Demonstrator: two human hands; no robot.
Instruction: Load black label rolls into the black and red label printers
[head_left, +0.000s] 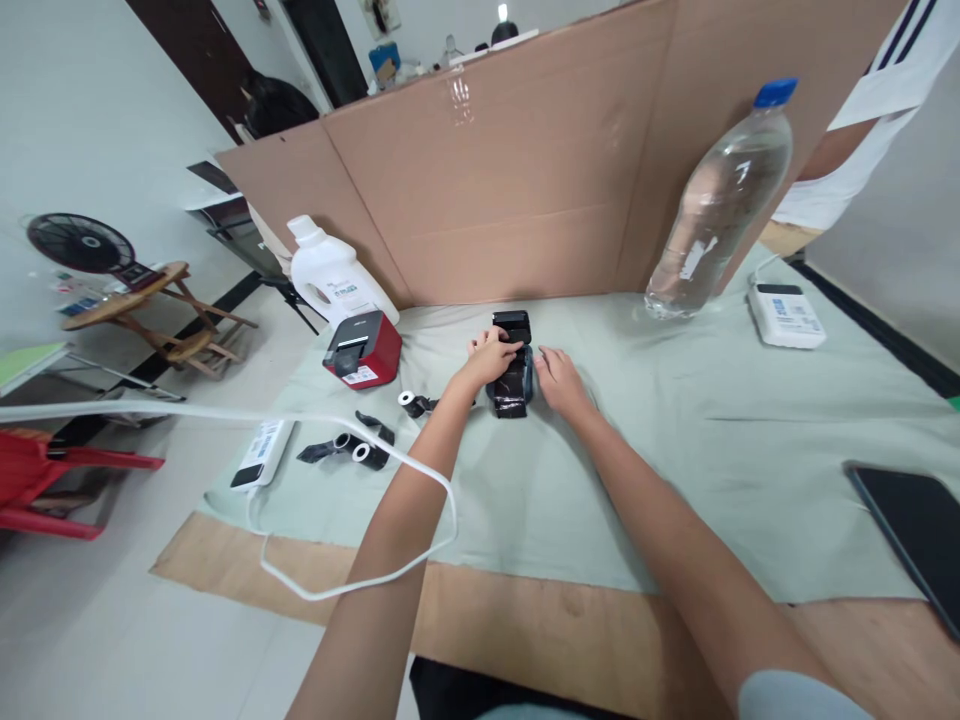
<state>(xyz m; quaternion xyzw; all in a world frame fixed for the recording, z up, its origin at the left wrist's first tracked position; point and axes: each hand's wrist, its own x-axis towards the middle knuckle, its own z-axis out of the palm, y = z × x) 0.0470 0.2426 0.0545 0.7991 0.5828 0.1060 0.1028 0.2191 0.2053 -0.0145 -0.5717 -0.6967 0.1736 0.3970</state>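
A small black device [511, 385] sits mid-table with its black lid [512, 326] raised at the far side and a glossy dark strip over its near part. My left hand [491, 357] grips it from the left, fingers bent over its middle. Just right of the device, my right hand [561, 383] has its fingers apart and holds nothing; whether a fingertip touches the device's side is hard to tell. Left of my left forearm lie several black rolls with white cores [369, 456], some with loose black tails.
A red and black box-shaped machine [364, 348] and a white jug [337, 272] stand left. A cardboard panel [510, 180] closes off the back. A water bottle [724, 215] is at right, a phone [911, 530] lower right. A white cable [337, 592] crosses my left forearm.
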